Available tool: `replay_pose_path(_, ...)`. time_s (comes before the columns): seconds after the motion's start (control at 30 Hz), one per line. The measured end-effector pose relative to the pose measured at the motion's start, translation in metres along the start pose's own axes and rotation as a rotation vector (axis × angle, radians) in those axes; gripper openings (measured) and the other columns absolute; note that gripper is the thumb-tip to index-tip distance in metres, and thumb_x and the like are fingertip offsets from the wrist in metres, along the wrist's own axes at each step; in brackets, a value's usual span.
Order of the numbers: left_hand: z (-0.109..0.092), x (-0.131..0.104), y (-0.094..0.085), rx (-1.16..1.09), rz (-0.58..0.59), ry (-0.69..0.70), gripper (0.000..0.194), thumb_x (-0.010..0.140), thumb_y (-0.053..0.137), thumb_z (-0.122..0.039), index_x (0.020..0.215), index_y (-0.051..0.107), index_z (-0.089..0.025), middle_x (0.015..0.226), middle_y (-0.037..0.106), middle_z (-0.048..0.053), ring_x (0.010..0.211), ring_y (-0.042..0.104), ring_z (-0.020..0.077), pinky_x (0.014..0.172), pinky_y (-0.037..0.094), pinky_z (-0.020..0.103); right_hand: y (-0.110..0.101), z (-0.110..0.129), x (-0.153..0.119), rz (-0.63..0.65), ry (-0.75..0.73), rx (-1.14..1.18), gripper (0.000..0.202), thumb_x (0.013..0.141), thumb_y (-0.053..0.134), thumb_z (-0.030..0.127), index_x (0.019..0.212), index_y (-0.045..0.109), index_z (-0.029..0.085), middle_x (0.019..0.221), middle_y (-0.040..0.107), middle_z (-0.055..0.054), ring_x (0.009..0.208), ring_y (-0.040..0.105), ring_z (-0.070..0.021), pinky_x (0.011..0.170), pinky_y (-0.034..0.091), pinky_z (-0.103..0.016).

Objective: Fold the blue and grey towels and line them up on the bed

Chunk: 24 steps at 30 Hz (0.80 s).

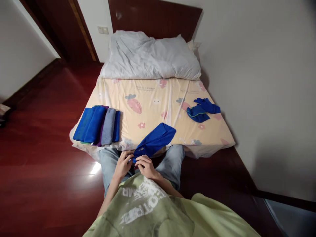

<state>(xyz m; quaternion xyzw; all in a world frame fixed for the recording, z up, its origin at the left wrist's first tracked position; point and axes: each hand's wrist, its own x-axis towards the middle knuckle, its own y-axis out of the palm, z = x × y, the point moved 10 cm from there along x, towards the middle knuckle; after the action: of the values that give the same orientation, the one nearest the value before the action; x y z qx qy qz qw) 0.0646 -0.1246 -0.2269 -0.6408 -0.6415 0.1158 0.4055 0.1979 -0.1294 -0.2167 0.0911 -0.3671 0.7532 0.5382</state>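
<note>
A blue cloth (158, 140) stretches from my fingers up onto the front part of the bed, bunched narrow at my end and spread wider at the far end. My left hand (124, 162) pinches its near end from the left side. Close beside it, my right hand (145, 165) grips the same end with curled fingers. Both hands are over my lap, at the bed's front edge. The fingertips partly hide the gathered cloth.
Folded cloths in blue, purple and grey (108, 126) lie side by side on the bed's left. Two crumpled blue cloths (203, 108) lie at the right. A light grey quilt (153, 57) is heaped by the headboard (158, 16). A wall (259, 98) runs along the bed's right.
</note>
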Motion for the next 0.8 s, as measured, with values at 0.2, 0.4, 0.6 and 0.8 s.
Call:
replay_pose_path(0.2, 0.030, -0.023, 0.009, -0.346, 0.030, -0.361, 0.020, 0.086, 0.053, -0.020, 0.101, 0.066, -0.020, 0.102, 0.067, 0.006, 0.094, 0.065, 0.0193, 0.082, 0.056, 0.030, 0.021, -0.002, -0.001, 0.048, 0.058, 0.020, 0.024, 0.095, 0.055, 0.009, 0.088, 0.073, 0.023, 0.098, 0.076, -0.005, 0.093, 0.069, -0.0177, 0.087, 0.055, -0.034)
replay_pose_path(0.4, 0.046, -0.028, 0.023, -0.721, 0.051, -0.645, 0.034, 0.090, 0.059, -0.043, 0.112, 0.069, -0.019, 0.113, 0.072, 0.008, 0.104, 0.068, 0.0242, 0.091, 0.057, 0.037, 0.021, -0.003, 0.009, 0.018, 0.090, -0.017, 0.025, 0.095, 0.056, 0.009, 0.094, 0.076, 0.025, 0.093, 0.076, -0.005, 0.098, 0.066, -0.0208, 0.089, 0.053, -0.039)
replay_pose_path(0.6, 0.054, -0.022, 0.011, -0.735, -0.083, -0.638, 0.041, 0.079, 0.075, -0.049, 0.105, 0.072, -0.018, 0.110, 0.075, 0.010, 0.108, 0.069, 0.0262, 0.098, 0.054, 0.039, 0.027, -0.001, 0.011, 0.116, 0.061, 0.061, 0.030, 0.096, 0.053, 0.008, 0.100, 0.076, 0.026, 0.098, 0.076, -0.005, 0.112, 0.062, -0.0224, 0.097, 0.054, -0.042)
replay_pose_path(0.8, 0.049, -0.025, -0.006, -0.606, -0.089, -0.562, 0.031, 0.089, 0.066, -0.047, 0.099, 0.075, -0.019, 0.102, 0.077, 0.008, 0.098, 0.072, 0.0232, 0.089, 0.058, 0.034, 0.000, -0.030, 0.021, -0.055, 0.177, 0.152, 0.024, 0.096, 0.052, 0.011, 0.092, 0.071, 0.024, 0.099, 0.075, -0.005, 0.101, 0.068, -0.0193, 0.096, 0.056, -0.037)
